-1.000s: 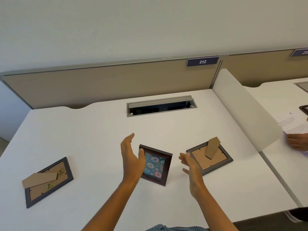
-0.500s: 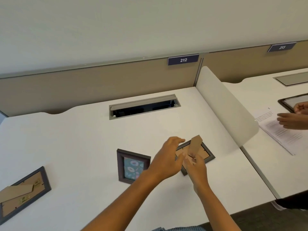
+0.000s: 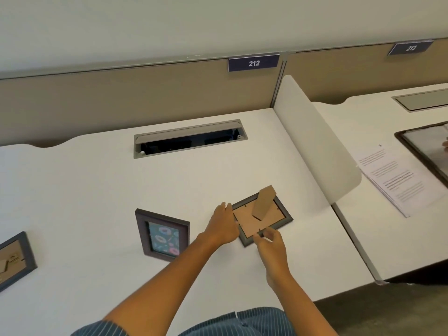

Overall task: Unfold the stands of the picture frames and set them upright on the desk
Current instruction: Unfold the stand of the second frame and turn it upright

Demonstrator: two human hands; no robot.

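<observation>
Near the right edge of the white worktop (image 3: 97, 190), a dark picture frame (image 3: 263, 219) lies face down, its brown backing board up and its cardboard stand (image 3: 264, 201) already swung out and sticking up from the middle. Both hands are on it. The left hand (image 3: 224, 225) rests knuckles-up against the frame's left corner, fingers (image 3: 223, 207) curled down over the rim; whether they actually grip the rim I cannot tell from here. The right hand (image 3: 272, 242) is at the frame's near edge, thumb and forefinger pinched together on the rim there, the other fingers loosely bent.

Just to the left of the hands, apart from them, a second frame (image 3: 163, 235) stands upright on the worktop, showing a teal print with pink doughnut shapes. At the far left edge a third frame (image 3: 14, 259) lies face down, backing up, partly cut off from sight.

Toward the back of the worktop an open cable tray (image 3: 190, 138) is sunk into the surface, and a label reading 212 (image 3: 253, 63) sits on the partition behind. A white divider panel (image 3: 315, 141) separates this worktop from the neighbouring one, where printed papers (image 3: 397, 178) lie.
</observation>
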